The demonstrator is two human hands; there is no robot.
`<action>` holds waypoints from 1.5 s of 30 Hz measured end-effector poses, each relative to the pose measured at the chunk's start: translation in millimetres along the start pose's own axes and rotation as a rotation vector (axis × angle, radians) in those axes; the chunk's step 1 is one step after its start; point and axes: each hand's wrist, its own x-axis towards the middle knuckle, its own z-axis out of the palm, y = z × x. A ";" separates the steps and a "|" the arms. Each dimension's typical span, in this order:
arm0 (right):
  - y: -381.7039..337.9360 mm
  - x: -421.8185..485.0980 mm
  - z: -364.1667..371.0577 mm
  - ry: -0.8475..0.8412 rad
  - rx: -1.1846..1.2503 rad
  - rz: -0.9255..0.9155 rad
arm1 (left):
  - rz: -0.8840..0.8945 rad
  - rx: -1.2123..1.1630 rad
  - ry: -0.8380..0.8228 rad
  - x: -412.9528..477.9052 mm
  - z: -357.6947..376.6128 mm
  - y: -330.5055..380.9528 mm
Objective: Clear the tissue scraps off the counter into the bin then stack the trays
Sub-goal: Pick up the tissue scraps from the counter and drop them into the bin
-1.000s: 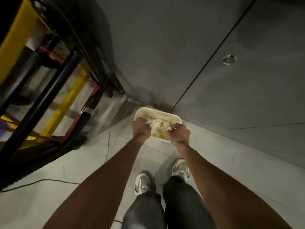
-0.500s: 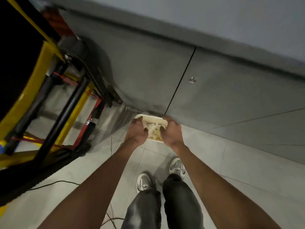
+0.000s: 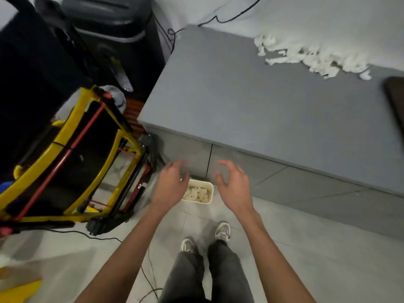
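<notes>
A: Grips?
B: Left hand (image 3: 172,186), right hand (image 3: 235,186): fingers spread and loosely bent, nothing held. Both are seen over the bin (image 3: 211,190), with its left rim overlapped by the left one.
A: Bin?
B: Set on the floor (image 3: 306,248) against the counter (image 3: 251,101) base. Scraps (image 3: 195,193) are seen inside.
A: Counter?
B: A white pile (image 3: 312,55) is left along its far edge, right side. A dark tray (image 3: 396,99) is cut off at its right edge.

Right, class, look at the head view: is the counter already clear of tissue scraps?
No, a pile of white tissue scraps lies on the grey counter by the wall.
</notes>
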 end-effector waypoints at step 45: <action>271.9 421.0 -329.4 0.007 -0.448 0.128 | 0.272 0.081 -0.196 397.9 191.1 424.4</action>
